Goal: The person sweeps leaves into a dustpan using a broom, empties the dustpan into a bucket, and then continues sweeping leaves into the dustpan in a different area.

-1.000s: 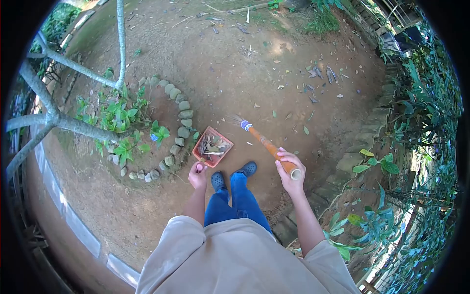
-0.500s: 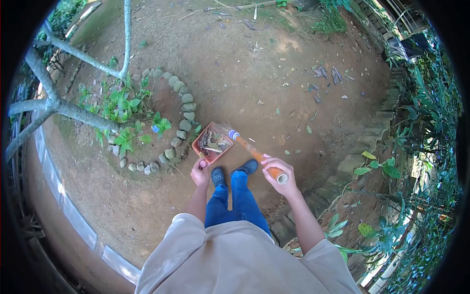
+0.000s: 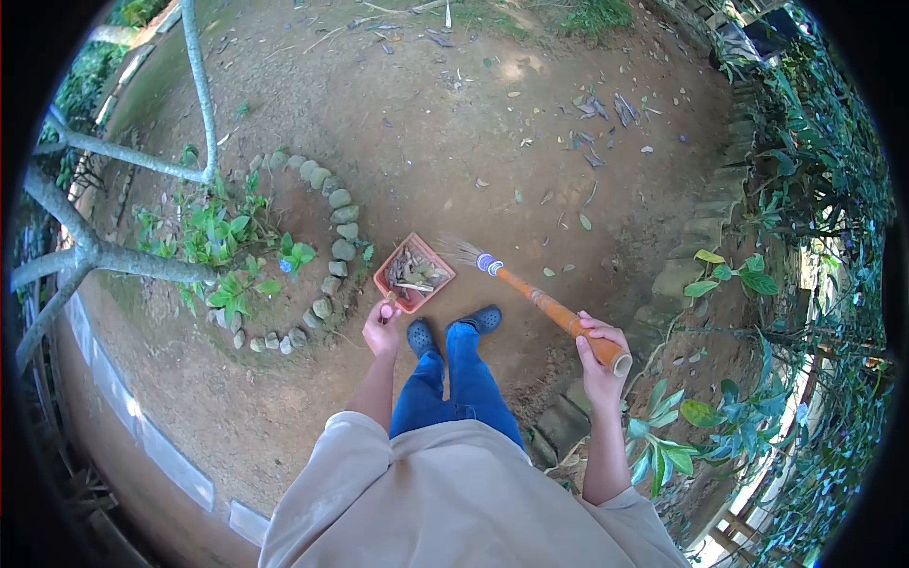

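My right hand (image 3: pixel 602 358) is wrapped round the upper end of a broom (image 3: pixel 538 300) with a thick orange-brown handle and a blue-and-white binding. Its thin bristles point toward a red dustpan (image 3: pixel 408 305), fanned out by the pan's right edge. In the dustpan lies a heap of dry leaves (image 3: pixel 418 271). My left hand (image 3: pixel 381 331) grips the dustpan at its near end, fingers closed on the handle, which is mostly hidden. The pan is low, close to the dirt, in front of my blue clogs (image 3: pixel 423 336).
A ring of stones (image 3: pixel 345 214) surrounds leafy plants (image 3: pixel 222 232) on the left, with a grey branching tree (image 3: pixel 156 265) leaning over it. Dry leaves (image 3: pixel 593 107) are scattered on the dirt ahead. A stone edging (image 3: pixel 686 256) and dense shrubs run along the right.
My right hand has swung the broom outward to the right, and its bristles have moved from over the pan to its right edge. My left hand keeps hold of the dustpan.
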The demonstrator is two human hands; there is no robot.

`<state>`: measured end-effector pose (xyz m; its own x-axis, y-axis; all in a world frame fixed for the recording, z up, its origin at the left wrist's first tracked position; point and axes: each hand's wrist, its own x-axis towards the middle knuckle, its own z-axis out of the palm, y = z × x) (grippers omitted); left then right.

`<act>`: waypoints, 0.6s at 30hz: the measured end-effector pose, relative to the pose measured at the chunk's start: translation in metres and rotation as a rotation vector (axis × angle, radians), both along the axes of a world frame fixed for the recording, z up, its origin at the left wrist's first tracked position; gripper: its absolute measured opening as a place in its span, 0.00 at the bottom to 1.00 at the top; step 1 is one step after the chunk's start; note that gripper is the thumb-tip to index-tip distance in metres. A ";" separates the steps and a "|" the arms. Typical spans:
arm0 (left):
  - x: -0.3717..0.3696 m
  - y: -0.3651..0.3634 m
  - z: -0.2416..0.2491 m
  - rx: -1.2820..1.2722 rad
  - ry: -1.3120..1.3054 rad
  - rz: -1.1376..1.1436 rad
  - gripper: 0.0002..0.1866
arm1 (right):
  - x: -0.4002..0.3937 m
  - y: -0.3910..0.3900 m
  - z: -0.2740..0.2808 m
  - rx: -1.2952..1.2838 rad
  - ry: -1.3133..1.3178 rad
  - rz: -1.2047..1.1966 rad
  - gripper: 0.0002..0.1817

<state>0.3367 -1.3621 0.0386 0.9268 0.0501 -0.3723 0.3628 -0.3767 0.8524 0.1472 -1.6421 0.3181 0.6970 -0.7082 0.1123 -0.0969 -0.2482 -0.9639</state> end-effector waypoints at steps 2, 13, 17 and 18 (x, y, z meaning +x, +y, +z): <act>0.000 -0.007 0.004 0.020 0.011 -0.035 0.18 | -0.002 0.000 -0.004 -0.059 0.035 -0.018 0.12; -0.006 -0.031 -0.029 -0.042 0.006 -0.094 0.19 | -0.002 0.004 -0.043 -0.284 0.185 0.117 0.11; -0.007 -0.038 -0.038 -0.107 0.011 -0.090 0.18 | -0.017 -0.002 -0.037 -0.139 0.159 0.134 0.10; -0.007 -0.039 -0.038 -0.122 0.018 -0.084 0.18 | -0.021 -0.004 -0.035 -0.089 0.134 0.128 0.11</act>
<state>0.3298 -1.4014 0.0008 0.9188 -0.0737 -0.3878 0.3504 -0.3004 0.8871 0.1263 -1.6461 0.2833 0.7937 -0.6042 0.0707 -0.1851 -0.3506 -0.9180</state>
